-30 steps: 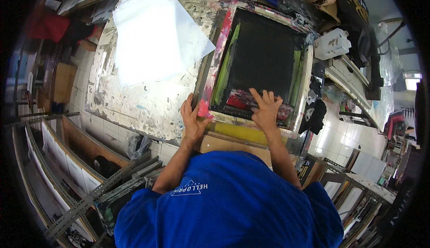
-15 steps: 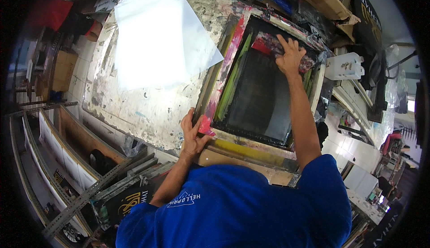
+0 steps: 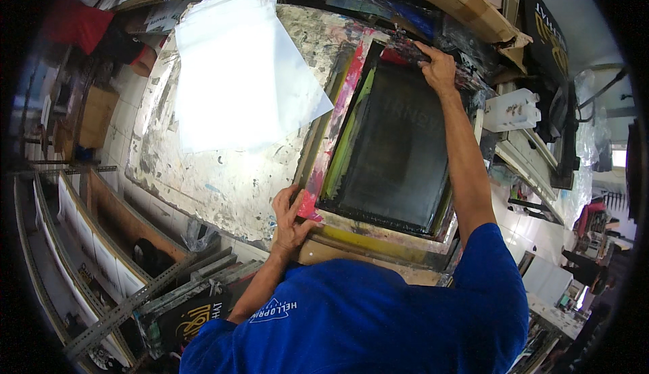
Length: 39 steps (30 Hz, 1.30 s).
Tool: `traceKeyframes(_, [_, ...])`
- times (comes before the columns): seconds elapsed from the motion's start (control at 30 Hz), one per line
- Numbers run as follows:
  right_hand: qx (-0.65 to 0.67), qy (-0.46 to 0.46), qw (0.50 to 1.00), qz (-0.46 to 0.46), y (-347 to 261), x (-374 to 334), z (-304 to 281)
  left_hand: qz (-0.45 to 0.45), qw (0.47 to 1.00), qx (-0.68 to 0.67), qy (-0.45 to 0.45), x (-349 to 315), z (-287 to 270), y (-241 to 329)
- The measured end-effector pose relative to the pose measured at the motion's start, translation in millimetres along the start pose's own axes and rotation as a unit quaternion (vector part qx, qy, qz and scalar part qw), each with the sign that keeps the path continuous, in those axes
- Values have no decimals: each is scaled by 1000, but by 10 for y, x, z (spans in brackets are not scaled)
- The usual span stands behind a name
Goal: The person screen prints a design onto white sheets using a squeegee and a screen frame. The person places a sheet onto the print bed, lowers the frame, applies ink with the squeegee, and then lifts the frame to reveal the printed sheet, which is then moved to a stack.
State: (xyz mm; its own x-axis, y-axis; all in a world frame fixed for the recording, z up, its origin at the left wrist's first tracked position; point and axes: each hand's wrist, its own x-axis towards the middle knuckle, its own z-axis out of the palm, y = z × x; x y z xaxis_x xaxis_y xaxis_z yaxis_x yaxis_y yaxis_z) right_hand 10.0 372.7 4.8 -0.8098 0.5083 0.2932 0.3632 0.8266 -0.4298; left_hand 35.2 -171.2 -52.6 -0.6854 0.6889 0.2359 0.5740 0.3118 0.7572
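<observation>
Now the right hand (image 3: 439, 70) is set at the far end of the screen frame (image 3: 335, 127), fingers curled over an ink-smeared squeegee (image 3: 397, 55), which appears gripped; its underside is hidden. The left hand (image 3: 289, 220) is placed at the frame's near-left corner, fingers and thumb spread either side of it; whether the corner is pinched or merely steadied cannot be told.

Change noted: a second ago the squeegee was held at the frame's near end; half a second ago it was partway up toward the far rail; now it has been brought up by that rail. The left hand has been kept at the same corner throughout. As judged, one push across the mesh (image 3: 399, 147) is about done, little room being left past the squeegee. The mesh is left exposed from there to the near rail, greyer than a second ago, faint lettering showing through. Green smears (image 3: 346, 143) are seen along the frame's left inner edge.

Outward: a yellow strip (image 3: 368, 244) is seen along the frame's near side. White sheets (image 3: 226, 77) are fanned out left of the frame, on the paint-stained tabletop (image 3: 216, 188). A whitish jug (image 3: 512, 112) is placed right of the frame, and a cardboard box (image 3: 443, 2) is seen beyond its far end. Well left of the frame, another person in red (image 3: 84, 26) is partly seen.
</observation>
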Motion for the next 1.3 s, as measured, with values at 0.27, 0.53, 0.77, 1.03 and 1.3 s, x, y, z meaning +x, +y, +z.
traceKeyframes(0.27, [169, 32, 981, 85, -278, -684, -464, -43, 996, -69, 25, -51, 46, 63])
traceKeyframes(0.53, [175, -82, 973, 128, -2068, -2162, -1347, 62, 989, -80, 106, 278, -197, 474])
traceKeyframes(0.77, [-132, 50, 988, -69, -2681, -2319, -2003, 57, 957, -165, 232, 981, -363, 1215])
traceKeyframes(1.03, [-68, 122, 982, -130, -2464, -1379, -2631, 85, 892, -370, 245, 2013, -63, 1279])
traceKeyframes(1.3, [-103, 206, 959, -162, -2691, -892, -2893, -2, 996, -69, 62, 2893, 1389, 184])
